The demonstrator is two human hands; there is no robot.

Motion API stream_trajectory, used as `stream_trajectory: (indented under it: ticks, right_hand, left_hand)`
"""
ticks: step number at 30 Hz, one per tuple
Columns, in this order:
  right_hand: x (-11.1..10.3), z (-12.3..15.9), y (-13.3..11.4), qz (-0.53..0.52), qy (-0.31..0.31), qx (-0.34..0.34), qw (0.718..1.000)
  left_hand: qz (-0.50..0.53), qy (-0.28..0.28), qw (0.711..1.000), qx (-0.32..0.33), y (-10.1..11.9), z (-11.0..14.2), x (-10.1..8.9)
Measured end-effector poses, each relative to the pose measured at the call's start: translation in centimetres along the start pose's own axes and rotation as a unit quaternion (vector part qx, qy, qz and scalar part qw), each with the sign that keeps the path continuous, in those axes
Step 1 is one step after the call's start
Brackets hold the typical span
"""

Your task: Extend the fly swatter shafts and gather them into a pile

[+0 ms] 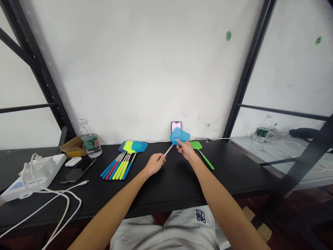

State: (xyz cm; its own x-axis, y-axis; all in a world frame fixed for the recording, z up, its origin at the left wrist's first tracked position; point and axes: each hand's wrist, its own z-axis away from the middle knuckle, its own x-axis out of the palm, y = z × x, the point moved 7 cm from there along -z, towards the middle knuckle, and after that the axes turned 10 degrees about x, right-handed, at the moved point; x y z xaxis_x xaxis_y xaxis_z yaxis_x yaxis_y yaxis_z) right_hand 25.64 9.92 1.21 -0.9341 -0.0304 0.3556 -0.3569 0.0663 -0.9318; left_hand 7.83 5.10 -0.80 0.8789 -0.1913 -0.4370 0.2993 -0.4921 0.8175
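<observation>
Above the black table, both my hands are on a blue fly swatter. My left hand is closed around the lower end of its thin metal rod, and the grip is hidden in the fist. My right hand pinches the base of the perforated blue head, thumb on top. The head shows as two overlapping blue lobes; whether this is one bent head or two, I cannot tell. Just right of my right hand lies a green fly swatter. To my left, several fly swatters with blue, red and yellow grips lie fanned side by side.
A lit phone-like screen leans against the wall behind the swatter. At left are a water bottle, cardboard box, dark phone, white case, power strip and loose white cables. Black metal posts flank the table.
</observation>
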Motion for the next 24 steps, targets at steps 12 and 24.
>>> stream_trajectory:
  ticks: [12,24]
  right_hand:
    - [1.8,0.8,0.9,0.042,-0.049,0.012,0.998]
    - [1.9,0.7,1.4,0.039,-0.049,0.011,0.998]
  left_hand:
    - [-0.023,0.024,0.999,0.011,0.2,0.0,-0.3]
    - [-0.066,0.021,0.997,0.039,0.8,0.0,-0.6]
